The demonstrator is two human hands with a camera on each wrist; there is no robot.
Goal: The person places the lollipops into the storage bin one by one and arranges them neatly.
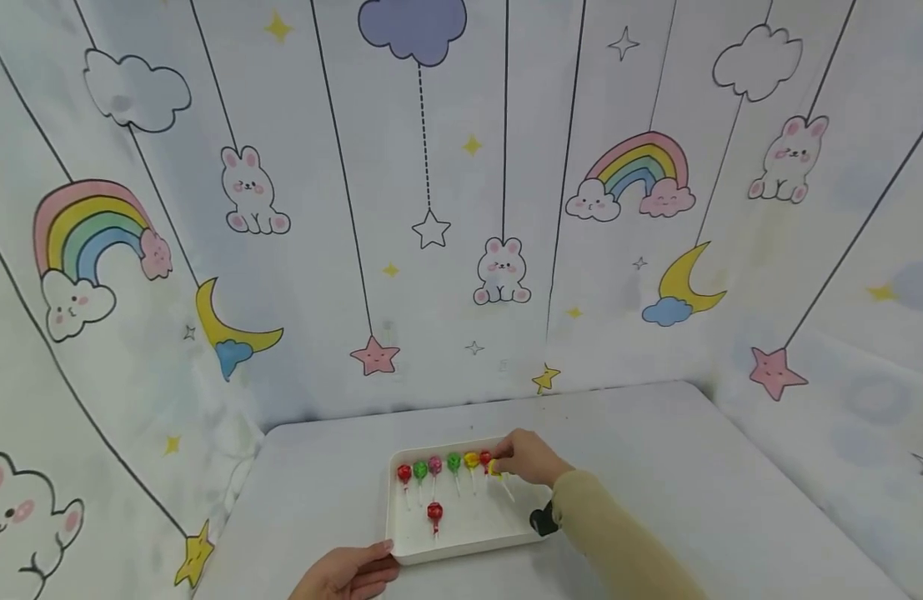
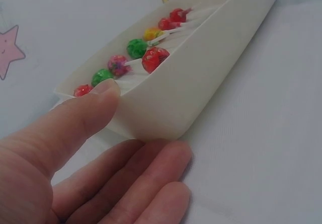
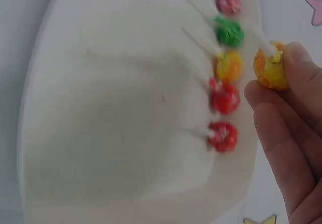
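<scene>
My right hand (image 1: 532, 458) pinches a yellow-wrapped lollipop (image 3: 271, 70) by its head between thumb and fingers, over the far right part of a shallow white tray (image 1: 484, 521). The white stick points away from the fingertips. Along the tray's far side lies a row of lollipops: red (image 1: 404, 473), green, pink, green, yellow (image 1: 472, 459) and red, with another red one (image 3: 224, 136) at the row's right end. A single red lollipop (image 1: 434, 512) lies nearer the front left. My left hand (image 2: 95, 168) holds the tray's near left corner, thumb on the rim, fingers against the underside.
The tray stands on a white-covered table (image 1: 656, 467). Behind and beside it rise pale cloth walls (image 1: 446, 317) printed with rabbits, clouds, stars and rainbows. A small black object (image 1: 544, 521) sits at the right sleeve's cuff, over the tray's right edge.
</scene>
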